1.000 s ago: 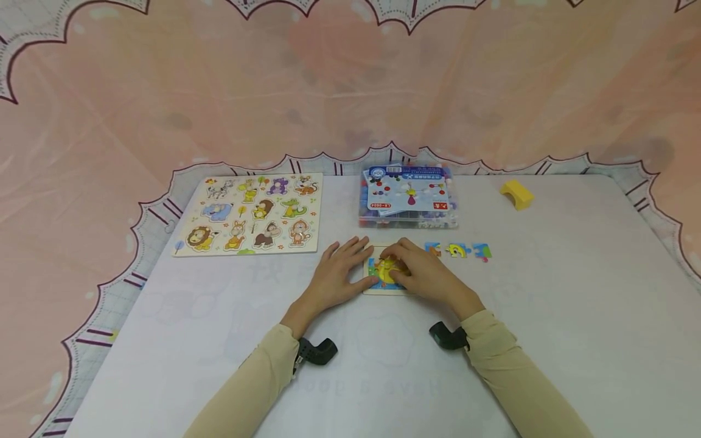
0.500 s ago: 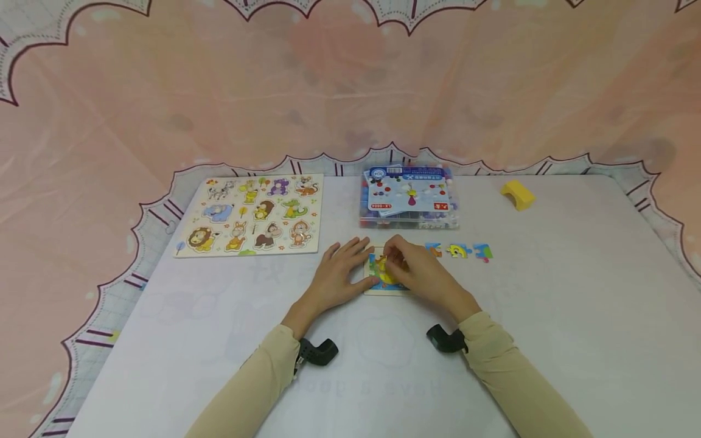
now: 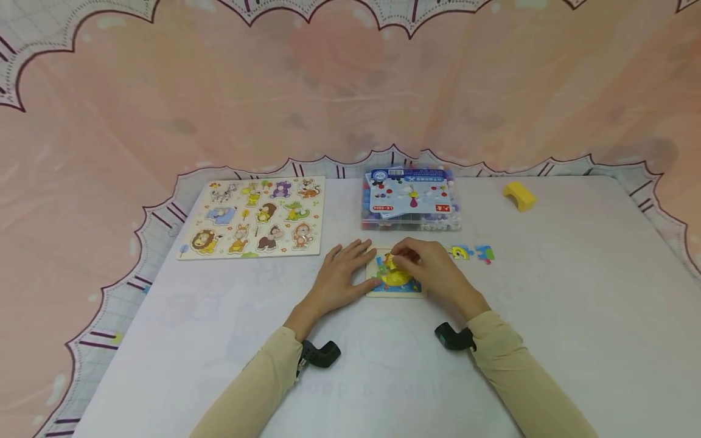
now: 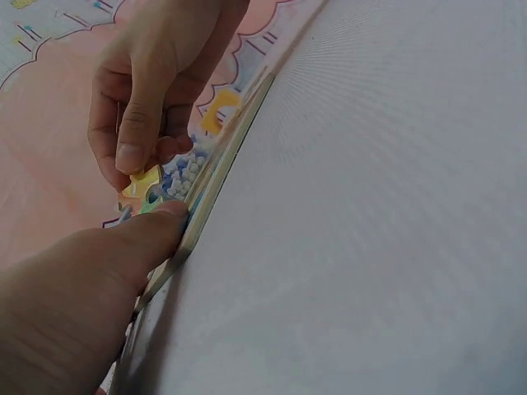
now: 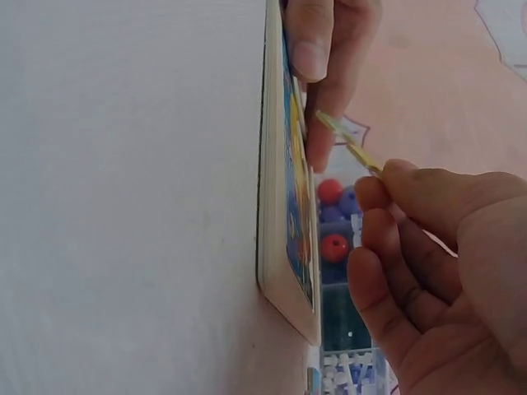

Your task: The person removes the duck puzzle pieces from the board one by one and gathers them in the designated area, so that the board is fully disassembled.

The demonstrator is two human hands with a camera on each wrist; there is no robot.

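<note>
A small wooden jigsaw board [image 3: 397, 294] with a yellow duck picture lies in front of me. My left hand [image 3: 342, 277] rests at its left edge, fingers spread, with the thumb [image 4: 152, 234] on the frame. Over the board, my right hand [image 3: 432, 267] pinches a jigsaw piece [image 5: 350, 146] between thumb and index finger. That piece is tilted and raised off the board in the right wrist view; its face looks yellow and green in the left wrist view. The other right fingers are curled and hide part of the board's upper right.
Two loose jigsaw pieces, one yellow [image 3: 460, 252] and one blue-green [image 3: 484, 254], lie right of the board. Behind it stands a clear plastic box [image 3: 411, 224] of beads. An animal puzzle board [image 3: 249, 230] lies at left, a yellow arch block [image 3: 520, 196] at back right.
My right hand has shifted slightly right and now holds a piece raised over the board, showing more of the duck picture. It now covers the nearest loose piece. The left hand stays in place.
</note>
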